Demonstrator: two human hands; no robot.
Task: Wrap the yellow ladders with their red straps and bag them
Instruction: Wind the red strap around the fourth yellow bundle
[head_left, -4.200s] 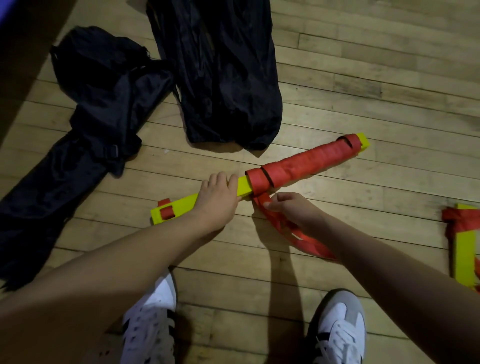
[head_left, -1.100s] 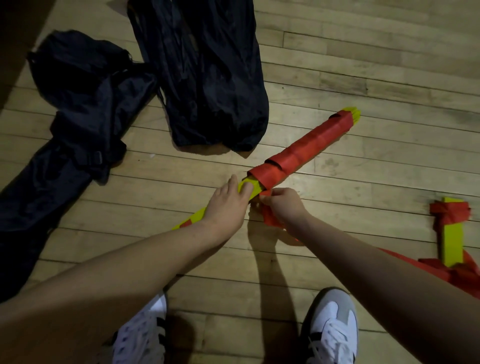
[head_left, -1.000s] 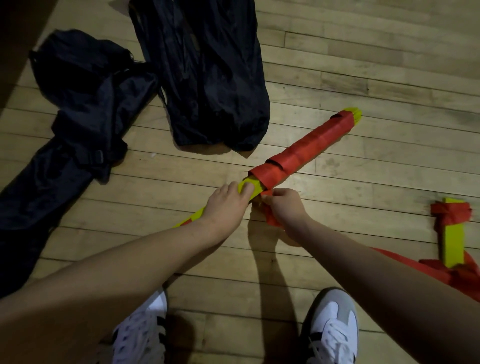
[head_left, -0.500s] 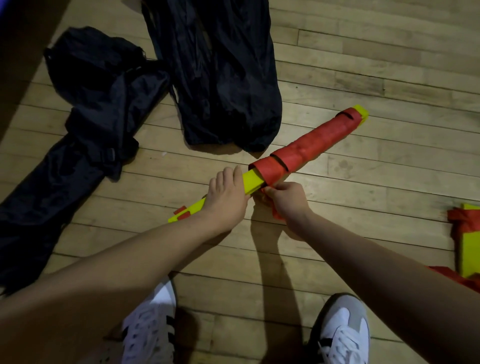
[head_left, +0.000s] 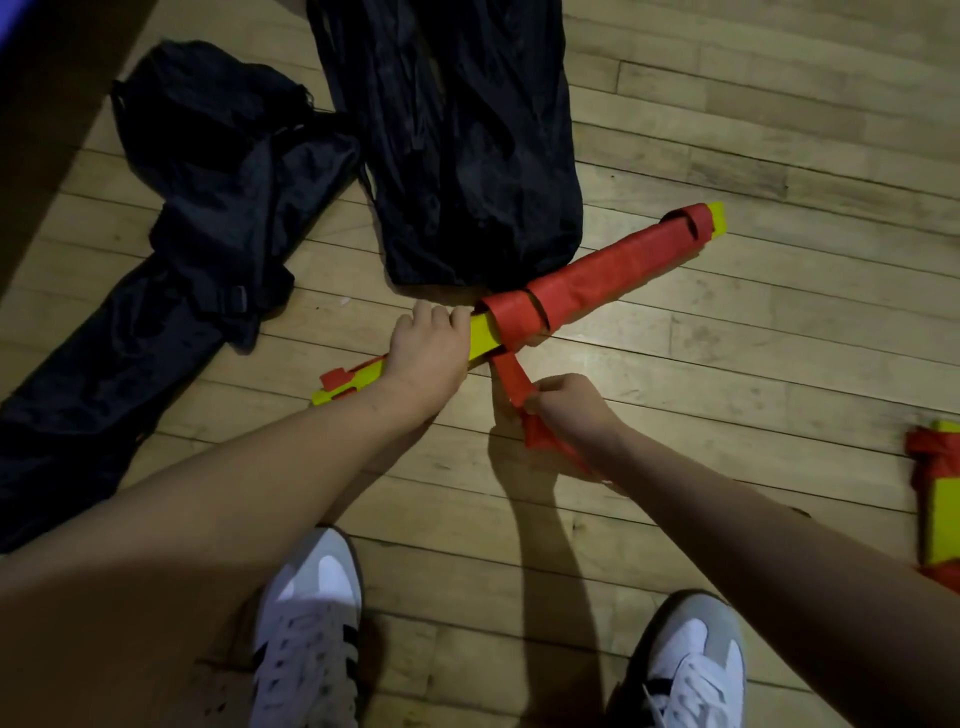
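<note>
Wood floor (head_left: 727, 364), black bags (head_left: 467, 156) beside ladder (head_left: 483, 338).

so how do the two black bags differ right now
The left bag lies crumpled and bunched, running diagonally toward the lower left; the right bag lies flatter and straighter, running up out of view. The left bag shows a buckle strap; the right shows none. Both are black fabric on the wood floor.

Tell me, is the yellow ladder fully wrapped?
No. The red strap covers only the far part of the yellow ladder; the near end is bare.
</note>
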